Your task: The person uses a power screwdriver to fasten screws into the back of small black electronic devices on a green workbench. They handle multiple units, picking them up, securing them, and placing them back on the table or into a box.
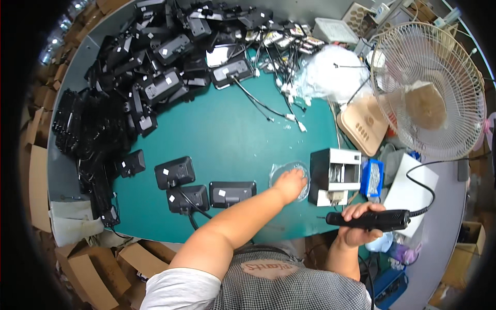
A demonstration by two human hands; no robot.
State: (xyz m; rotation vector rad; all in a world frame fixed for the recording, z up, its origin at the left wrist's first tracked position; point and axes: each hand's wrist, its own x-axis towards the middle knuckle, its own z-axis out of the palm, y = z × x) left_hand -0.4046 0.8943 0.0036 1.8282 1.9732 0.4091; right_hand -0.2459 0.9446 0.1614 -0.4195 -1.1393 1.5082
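Note:
My left hand is down in a round clear dish, its fingers curled inward; what they pinch, if anything, is too small to make out. My right hand is wrapped around a black electric screwdriver, whose thin bit points left and whose cord runs from the right end. Three black plastic housings with white stickers lie left of my left arm: an upper one, a lower one with a dark cable, and a wider one. A black and white box-shaped device stands just right of the dish.
Black housings are heaped at the far left, beside black plastic-wrapped parts. Cables with white connectors lie towards the back. On the right stand a large fan, a tan box and a blue bin. Cardboard boxes sit below the table's near-left edge.

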